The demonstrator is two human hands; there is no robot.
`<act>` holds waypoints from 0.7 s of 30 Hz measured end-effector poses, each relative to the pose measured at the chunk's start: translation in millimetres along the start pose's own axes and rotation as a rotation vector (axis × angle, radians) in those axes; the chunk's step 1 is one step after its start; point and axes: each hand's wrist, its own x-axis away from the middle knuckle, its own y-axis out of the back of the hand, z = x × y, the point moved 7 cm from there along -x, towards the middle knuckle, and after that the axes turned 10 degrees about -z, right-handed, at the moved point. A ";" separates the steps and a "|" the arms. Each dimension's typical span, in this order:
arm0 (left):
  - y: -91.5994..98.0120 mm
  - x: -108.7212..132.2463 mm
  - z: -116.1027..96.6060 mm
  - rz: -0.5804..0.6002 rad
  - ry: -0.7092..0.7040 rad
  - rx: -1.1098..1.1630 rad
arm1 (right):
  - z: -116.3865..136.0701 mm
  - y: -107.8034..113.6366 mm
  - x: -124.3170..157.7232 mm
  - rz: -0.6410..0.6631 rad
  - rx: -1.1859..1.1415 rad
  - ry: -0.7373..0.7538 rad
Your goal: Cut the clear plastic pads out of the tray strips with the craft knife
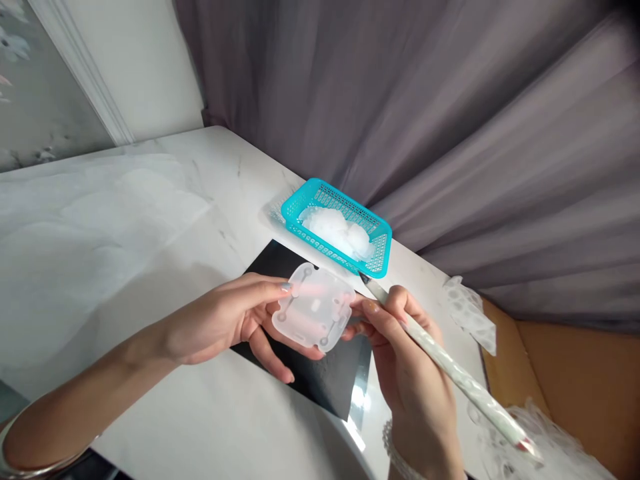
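A translucent white square plastic case (314, 313) with rounded corners is held above a black mat (327, 380). My left hand (235, 320) grips its left side, fingers under it and thumb on top. My right hand (405, 360) touches the case's right edge with its fingertips. That same hand holds a long white pen-like tool (450, 373), its dark tip pointing up toward the basket.
A teal plastic basket (373, 230) with white clumps inside stands behind the mat on the white marble table (150, 267). Crumpled clear wrapping (470, 310) lies at the table's right edge. Grey curtains hang behind; a brown box sits at the lower right.
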 end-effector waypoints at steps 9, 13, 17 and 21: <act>-1.6 -1.8 2.0 0.083 0.031 0.037 | -1.4 -2.4 -2.1 -0.014 -0.039 -0.022; -0.8 -1.7 3.0 0.084 0.042 0.044 | -1.8 -4.4 -0.1 0.017 -0.020 -0.016; -0.9 -2.4 5.0 0.093 0.051 0.040 | -4.5 -4.1 1.2 0.019 0.060 -0.018; 8.1 -9.5 10.2 0.022 0.079 0.050 | -0.5 2.5 1.1 -0.083 0.095 0.096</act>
